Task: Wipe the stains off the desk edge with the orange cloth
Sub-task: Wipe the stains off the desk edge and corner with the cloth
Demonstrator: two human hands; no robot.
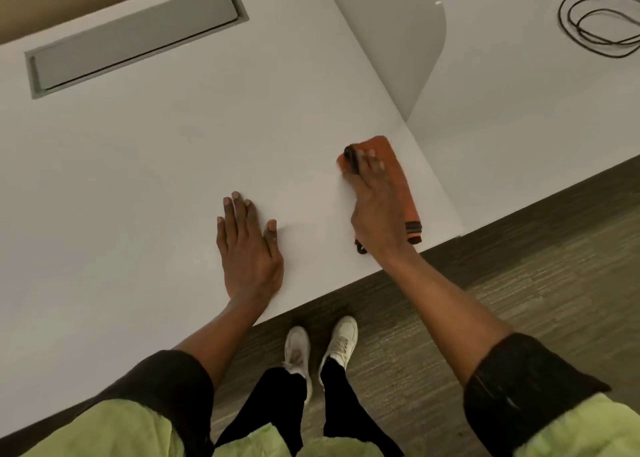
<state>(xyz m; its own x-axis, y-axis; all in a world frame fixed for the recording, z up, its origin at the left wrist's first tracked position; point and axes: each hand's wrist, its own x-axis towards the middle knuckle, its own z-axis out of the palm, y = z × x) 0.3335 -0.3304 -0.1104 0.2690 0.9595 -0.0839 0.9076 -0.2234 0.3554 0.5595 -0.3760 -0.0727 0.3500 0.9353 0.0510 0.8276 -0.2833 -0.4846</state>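
Note:
An orange cloth (403,183) with dark trim lies folded on the white desk (156,165), near the desk's right corner and close to its front edge. My right hand (375,207) presses flat on top of the cloth, fingers stretched forward over it. My left hand (247,248) rests palm down on the bare desk to the left, fingers apart, holding nothing. The desk's front edge (311,300) runs diagonally just below both hands. I cannot make out any stains on it.
A grey cable hatch (135,37) is set into the desk at the back left. A grey divider panel (398,37) stands at the right, with a second desk and a coiled black cable (602,23) beyond. Carpet and my shoes (320,349) are below.

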